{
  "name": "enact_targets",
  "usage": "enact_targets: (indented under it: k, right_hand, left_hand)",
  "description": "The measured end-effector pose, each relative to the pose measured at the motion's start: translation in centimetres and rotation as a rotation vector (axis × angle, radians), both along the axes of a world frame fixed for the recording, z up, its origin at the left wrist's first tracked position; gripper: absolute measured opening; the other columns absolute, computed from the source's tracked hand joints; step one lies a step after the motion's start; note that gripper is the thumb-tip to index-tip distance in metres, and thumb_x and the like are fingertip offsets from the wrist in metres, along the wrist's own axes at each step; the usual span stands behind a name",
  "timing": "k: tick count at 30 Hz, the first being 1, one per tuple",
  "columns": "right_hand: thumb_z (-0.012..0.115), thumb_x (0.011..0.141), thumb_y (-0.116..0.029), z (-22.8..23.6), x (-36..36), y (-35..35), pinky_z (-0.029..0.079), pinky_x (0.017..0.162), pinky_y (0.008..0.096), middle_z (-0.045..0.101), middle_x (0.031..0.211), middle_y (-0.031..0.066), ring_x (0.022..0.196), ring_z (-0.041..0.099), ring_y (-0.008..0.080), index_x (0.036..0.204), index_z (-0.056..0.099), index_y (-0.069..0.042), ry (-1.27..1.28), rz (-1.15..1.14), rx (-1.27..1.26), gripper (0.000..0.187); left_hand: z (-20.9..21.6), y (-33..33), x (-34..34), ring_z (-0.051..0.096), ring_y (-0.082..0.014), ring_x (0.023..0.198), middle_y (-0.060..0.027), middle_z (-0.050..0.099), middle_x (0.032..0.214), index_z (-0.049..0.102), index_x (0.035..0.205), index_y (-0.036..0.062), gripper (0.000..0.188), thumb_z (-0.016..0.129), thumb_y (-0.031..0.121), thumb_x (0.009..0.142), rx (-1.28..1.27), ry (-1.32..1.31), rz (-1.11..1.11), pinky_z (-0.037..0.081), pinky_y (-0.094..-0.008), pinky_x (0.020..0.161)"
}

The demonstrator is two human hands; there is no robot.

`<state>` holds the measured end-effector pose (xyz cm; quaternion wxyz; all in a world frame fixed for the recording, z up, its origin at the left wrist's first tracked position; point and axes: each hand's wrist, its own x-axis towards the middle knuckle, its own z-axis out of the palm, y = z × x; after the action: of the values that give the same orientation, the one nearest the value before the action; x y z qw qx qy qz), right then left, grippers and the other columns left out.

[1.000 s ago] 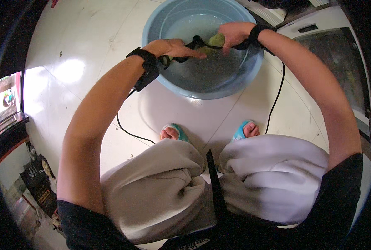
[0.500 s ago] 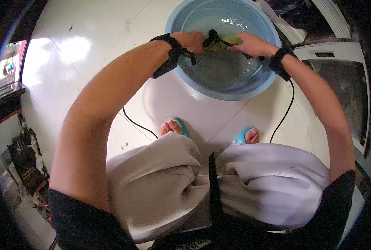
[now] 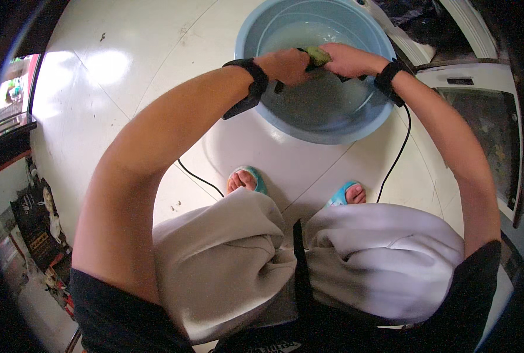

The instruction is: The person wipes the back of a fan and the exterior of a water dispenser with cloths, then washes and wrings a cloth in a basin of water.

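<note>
A round blue plastic basin [image 3: 326,130] stands on the floor at the top of the view, with cloudy water [image 3: 321,97] inside. Over this water my left hand [image 3: 286,66] is closed around the near-left part of a green-and-black cloth-like piece [image 3: 318,56]. My right hand [image 3: 353,60] grips the same piece from the other side, thumb and fingers pressed on its green part. The two hands are close together, and much of the piece is hidden in them. Dark ends of it hang below both hands. Its exact kind is unclear.
Black bands with thin cables [image 3: 400,147] sit on both my wrists. My feet in blue slippers [image 3: 339,194] stand on the pale tiled floor [image 3: 156,76] before the basin. A white-framed cabinet [image 3: 479,82] is at the right, dark bags [image 3: 32,229] at the left.
My left hand has moved right, toward my right hand, and its fingers now cover more of the black part. Less of the green-and-black piece shows between the hands.
</note>
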<state>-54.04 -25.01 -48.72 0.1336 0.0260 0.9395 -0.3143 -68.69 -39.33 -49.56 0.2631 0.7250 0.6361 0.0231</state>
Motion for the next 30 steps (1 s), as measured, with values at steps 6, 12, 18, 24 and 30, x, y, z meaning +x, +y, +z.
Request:
enact_targets:
  k: [6, 12, 18, 24, 30]
  right_hand:
    - [0.064, 0.075, -0.012, 1.3, 2.0, 0.3, 0.047, 0.081, 0.0406, 0.063, 0.097, 0.0212, 0.092, 0.061, 0.0348, 0.105, 0.055, 0.002, -0.223, -0.202, -0.02, 0.034]
    - [0.071, 0.068, -0.013, 0.3, 4.0, 1.8, 0.049, 0.08, 0.0437, 0.063, 0.097, 0.0235, 0.093, 0.061, 0.0377, 0.104, 0.056, 0.003, -0.117, -0.345, 0.232, 0.042]
    - [0.071, 0.07, -0.013, 0.0, 2.8, 0.3, 0.048, 0.084, 0.0464, 0.057, 0.102, 0.0237, 0.095, 0.057, 0.0424, 0.109, 0.055, 0.0, 0.058, -0.264, 0.533, 0.045]
    - [0.071, 0.072, -0.01, -1.0, 3.5, -0.9, 0.048, 0.085, 0.0461, 0.053, 0.11, 0.0221, 0.097, 0.056, 0.0419, 0.117, 0.051, -0.004, -0.105, -0.214, 0.469, 0.05]
    - [0.066, 0.077, -0.018, -1.3, 1.9, -2.4, 0.052, 0.079, 0.0489, 0.061, 0.096, 0.0251, 0.09, 0.062, 0.0422, 0.105, 0.06, -0.004, -0.033, -0.195, 0.587, 0.033]
  left_hand:
    - [1.6, 0.4, -0.8, 0.065, -0.0363, 0.091, -0.0194, 0.067, 0.097, 0.067, 0.104, 0.0034, 0.043, 0.06, 0.038, 0.08, -0.183, 0.079, 0.029, 0.051, -0.0434, 0.081]
    - [-0.9, 0.9, -2.8, 0.064, -0.0373, 0.094, -0.0217, 0.067, 0.097, 0.068, 0.099, -0.0003, 0.043, 0.063, 0.036, 0.077, -0.204, 0.126, 0.057, 0.052, -0.0437, 0.081]
    - [-2.6, 0.5, -4.8, 0.064, -0.0377, 0.097, -0.0234, 0.066, 0.098, 0.068, 0.096, -0.0019, 0.036, 0.065, 0.026, 0.073, -0.122, 0.234, 0.04, 0.052, -0.0443, 0.08]
    - [0.1, 1.0, -1.2, 0.064, -0.0321, 0.091, -0.0142, 0.068, 0.094, 0.07, 0.097, 0.0098, 0.033, 0.067, 0.027, 0.07, -0.247, -0.071, -0.029, 0.05, -0.0443, 0.077]
    - [-1.3, 1.0, -1.8, 0.064, -0.0304, 0.089, -0.0125, 0.069, 0.096, 0.068, 0.1, 0.0088, 0.038, 0.067, 0.031, 0.069, -0.345, 0.037, -0.092, 0.049, -0.0445, 0.078]
